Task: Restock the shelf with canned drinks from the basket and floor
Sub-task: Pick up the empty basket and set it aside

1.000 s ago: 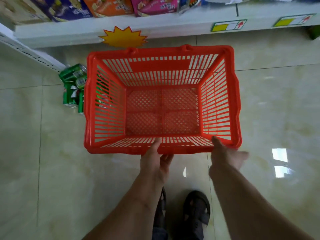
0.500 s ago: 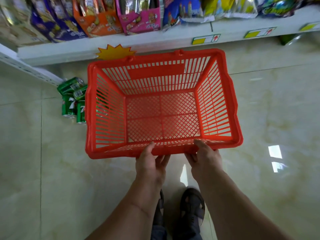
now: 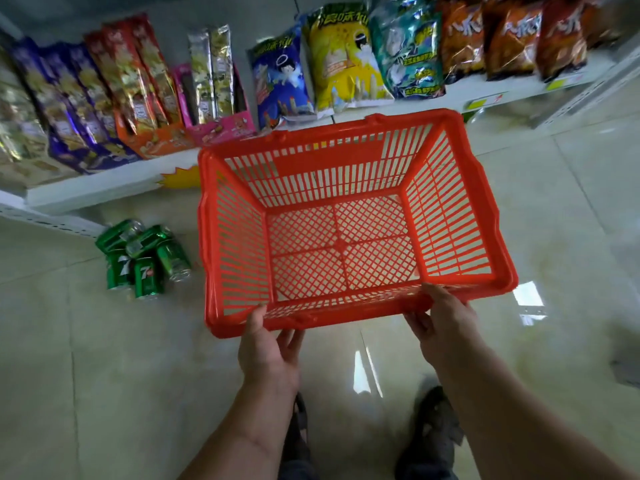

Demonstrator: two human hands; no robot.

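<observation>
An empty red plastic basket (image 3: 450,209) hangs in front of me above the floor, tilted a little to the right. My left hand (image 3: 268,351) grips its near rim left of the middle, thumb over the edge. My right hand (image 3: 445,327) grips the same rim further right. Several green soda cans (image 3: 147,258) lie and stand in a heap on the floor to the left of the basket, close to the bottom shelf (image 3: 104,192).
The white bottom shelf holds boxed snack sticks (image 3: 138,91) at left and snack bags (image 3: 343,60) at right. Pale glossy floor tiles spread all around. My dark shoes (image 3: 433,431) show below the basket.
The basket has come up off the floor and shifted right. My right hand closed on the near rim. My view tipped up, showing more of the shelf.
</observation>
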